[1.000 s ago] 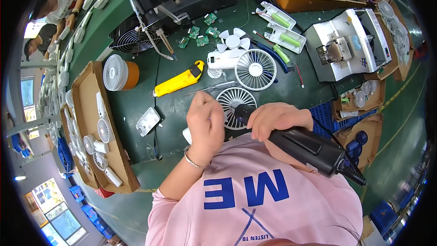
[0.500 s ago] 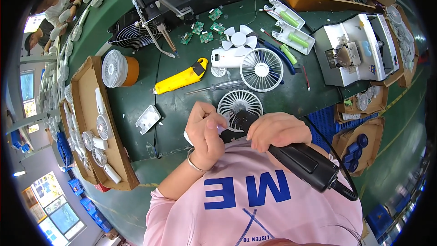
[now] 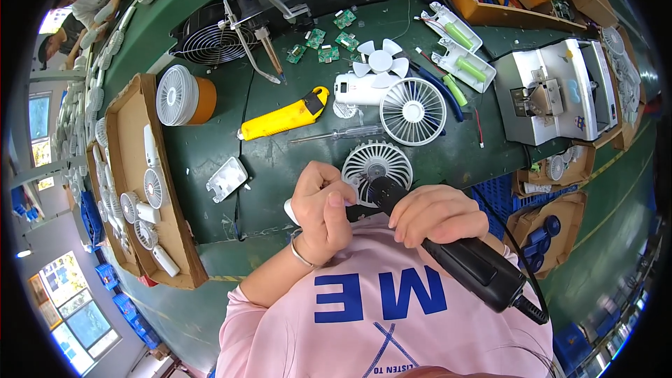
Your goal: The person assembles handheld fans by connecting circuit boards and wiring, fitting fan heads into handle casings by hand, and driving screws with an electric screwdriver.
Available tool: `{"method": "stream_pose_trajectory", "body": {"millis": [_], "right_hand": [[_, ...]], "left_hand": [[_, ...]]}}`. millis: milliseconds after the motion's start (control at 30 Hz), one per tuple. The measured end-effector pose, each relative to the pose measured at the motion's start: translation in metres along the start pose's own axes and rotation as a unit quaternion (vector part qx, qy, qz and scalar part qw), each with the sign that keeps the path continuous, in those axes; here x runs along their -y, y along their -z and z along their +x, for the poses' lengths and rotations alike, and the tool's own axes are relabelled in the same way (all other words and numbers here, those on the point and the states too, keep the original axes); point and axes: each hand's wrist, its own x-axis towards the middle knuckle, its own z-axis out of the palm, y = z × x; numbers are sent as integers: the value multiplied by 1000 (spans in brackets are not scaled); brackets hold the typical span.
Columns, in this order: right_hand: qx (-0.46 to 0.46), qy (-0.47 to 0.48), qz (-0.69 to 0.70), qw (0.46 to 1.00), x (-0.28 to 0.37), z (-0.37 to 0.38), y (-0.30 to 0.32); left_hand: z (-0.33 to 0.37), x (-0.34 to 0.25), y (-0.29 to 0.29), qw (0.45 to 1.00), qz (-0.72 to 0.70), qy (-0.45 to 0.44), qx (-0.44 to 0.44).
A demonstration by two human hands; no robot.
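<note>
A worker in a pink T-shirt bends over a green workbench (image 3: 280, 189), the right hand (image 3: 437, 215) wrapped firmly around a black electric screwdriver (image 3: 469, 266) whose cord trails off toward the lower right. The tool's tip points at the left hand (image 3: 322, 210), which is pinched shut on a small white part (image 3: 289, 210); only a sliver of that part shows past the fingers, and what kind of part it is cannot be told. Both hands sit close against the chest, at the near edge of the bench.

Just beyond the knuckles lies a white fan grille (image 3: 376, 164), partly hidden by the screwdriver's head. Farther back rest a handheld fan body with its front grille (image 3: 413, 110), a loose white fan blade (image 3: 379, 59), a slim screwdriver (image 3: 339, 135) and a yellow utility knife (image 3: 283, 115). A white plastic cover (image 3: 227, 178) lies to the left, near a cardboard tray (image 3: 133, 133) of finished fans. Green circuit boards (image 3: 323, 40) are scattered by a soldering iron (image 3: 269, 49), and a white machine (image 3: 560, 91) stands at the right.
</note>
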Motion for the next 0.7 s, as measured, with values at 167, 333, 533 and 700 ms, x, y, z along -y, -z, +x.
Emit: {"method": "stream_pose_trajectory", "body": {"millis": [167,333,533,700], "right_hand": [[-4,-14,22,1000,5,0,-1],[-1,-12,27,1000,6,1,-1],[20,-18,31,999,6,4,0],[5,-14,26,1000,4,-1,-4]], "left_hand": [[1,-1,0,1000,-4,2,2],[-1,-2,0,1000,2,1,11],[-4,-4,2,1000,11,4,26],[-3,-6,1,1000,17,15,16]]}}
